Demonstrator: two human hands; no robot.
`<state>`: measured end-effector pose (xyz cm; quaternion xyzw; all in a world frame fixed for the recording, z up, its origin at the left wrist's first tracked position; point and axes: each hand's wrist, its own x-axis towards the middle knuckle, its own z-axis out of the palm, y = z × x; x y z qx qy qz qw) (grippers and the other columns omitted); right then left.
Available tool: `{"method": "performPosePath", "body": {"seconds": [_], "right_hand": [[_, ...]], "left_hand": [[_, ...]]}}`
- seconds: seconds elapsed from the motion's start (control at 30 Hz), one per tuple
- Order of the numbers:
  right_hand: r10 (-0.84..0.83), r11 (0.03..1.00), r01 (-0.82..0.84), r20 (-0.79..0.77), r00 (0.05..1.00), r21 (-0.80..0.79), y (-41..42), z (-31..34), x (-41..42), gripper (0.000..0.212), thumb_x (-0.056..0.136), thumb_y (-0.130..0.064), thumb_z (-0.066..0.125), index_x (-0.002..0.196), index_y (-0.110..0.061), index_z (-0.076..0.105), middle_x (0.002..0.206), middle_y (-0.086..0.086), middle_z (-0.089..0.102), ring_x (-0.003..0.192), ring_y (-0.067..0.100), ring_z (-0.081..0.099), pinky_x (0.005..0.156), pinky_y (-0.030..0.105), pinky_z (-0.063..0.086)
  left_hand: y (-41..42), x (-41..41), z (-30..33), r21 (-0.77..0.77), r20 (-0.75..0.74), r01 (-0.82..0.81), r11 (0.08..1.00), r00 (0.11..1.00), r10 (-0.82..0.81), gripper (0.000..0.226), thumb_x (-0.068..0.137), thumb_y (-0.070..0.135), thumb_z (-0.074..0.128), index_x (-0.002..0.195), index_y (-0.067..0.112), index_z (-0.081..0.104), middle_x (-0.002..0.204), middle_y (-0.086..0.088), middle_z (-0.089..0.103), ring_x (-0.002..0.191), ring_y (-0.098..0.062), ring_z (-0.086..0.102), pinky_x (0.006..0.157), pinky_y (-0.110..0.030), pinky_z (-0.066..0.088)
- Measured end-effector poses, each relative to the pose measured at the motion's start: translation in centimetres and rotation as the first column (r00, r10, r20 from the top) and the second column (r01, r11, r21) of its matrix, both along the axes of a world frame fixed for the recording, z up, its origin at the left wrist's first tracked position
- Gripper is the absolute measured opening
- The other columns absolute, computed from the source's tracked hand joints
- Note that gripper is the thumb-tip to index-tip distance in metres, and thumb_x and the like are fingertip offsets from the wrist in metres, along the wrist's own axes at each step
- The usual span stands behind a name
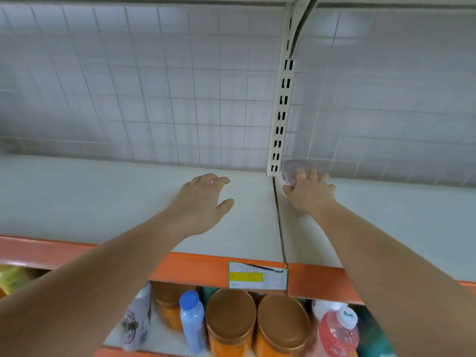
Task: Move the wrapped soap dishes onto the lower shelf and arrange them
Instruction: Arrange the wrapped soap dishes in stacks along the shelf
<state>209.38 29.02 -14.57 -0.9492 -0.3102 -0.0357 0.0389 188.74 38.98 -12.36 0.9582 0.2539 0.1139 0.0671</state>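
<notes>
Here the right hand [307,191] grips a wrapped soap dish [292,171] on the shelf [103,197]; the left hand [203,202] hovers spread.

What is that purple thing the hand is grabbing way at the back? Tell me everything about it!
The wrapped soap dish is a small, rounded, purplish-pink thing in shiny clear wrap, with faint ridges showing. It sits at the back of the upper shelf, right beside the slotted white post and near the grid wall. The right hand has its fingers over it, hiding its right part.
</notes>
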Motion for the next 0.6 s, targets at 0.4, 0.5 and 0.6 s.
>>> {"method": "performPosePath", "body": {"seconds": [0.4,0.5,0.6], "right_hand": [[0.309,0.950,-0.311,0.119,0.944,0.000,5.1,5.4,-19.3,0.061,0.098,-0.050,0.024,0.149,-0.019,0.011,0.155,0.008,0.017,0.144,0.028,0.001,0.109,0.056,0.015],[0.456,0.886,-0.460,0.069,0.887,0.055,9.3,6.8,-28.7,0.061,0.099,-0.047,0.027,0.150,-0.019,0.010,0.154,0.009,0.019,0.144,0.027,0.003,0.110,0.056,0.016],[0.588,0.799,-0.592,0.073,0.806,0.100,13.7,7.7,-37.9,0.061,0.098,-0.046,0.033,0.149,-0.017,0.013,0.152,0.010,0.024,0.142,0.027,0.010,0.108,0.054,0.020]], "left_hand": [[3.8,-17.8,3.0,0.074,0.090,-0.149,0.986,0.986,0.143,0.058,0.097,0.040,0.038,0.147,0.017,0.021,0.153,-0.006,0.022,0.139,-0.022,0.021,0.113,-0.033,0.017],[6.4,-25.9,3.8,0.114,0.117,-0.232,0.966,0.969,0.218,0.058,0.096,0.038,0.042,0.146,0.015,0.024,0.151,-0.007,0.026,0.136,-0.024,0.026,0.111,-0.033,0.020],[9.4,-34.2,4.6,0.128,0.102,-0.327,0.936,0.943,0.316,0.059,0.095,0.037,0.044,0.146,0.014,0.024,0.150,-0.008,0.028,0.135,-0.025,0.028,0.111,-0.034,0.023]]}}
